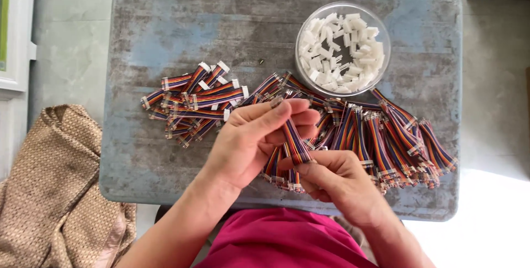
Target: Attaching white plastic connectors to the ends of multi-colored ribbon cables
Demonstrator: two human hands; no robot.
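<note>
Your left hand (248,141) and right hand (331,177) both pinch one rainbow ribbon cable (295,143), probably bare-ended, above the cable pile (386,135).

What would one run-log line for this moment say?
left hand: fingers pinch ribbon cable top | right hand: grips its lower end | bowl of white connectors: behind | table: cable piles

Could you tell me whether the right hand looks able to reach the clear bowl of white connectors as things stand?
Probably yes. The right hand pinches a rainbow ribbon cable together with the left hand, but only low cable bundles lie between it and the open-topped bowl.
</note>
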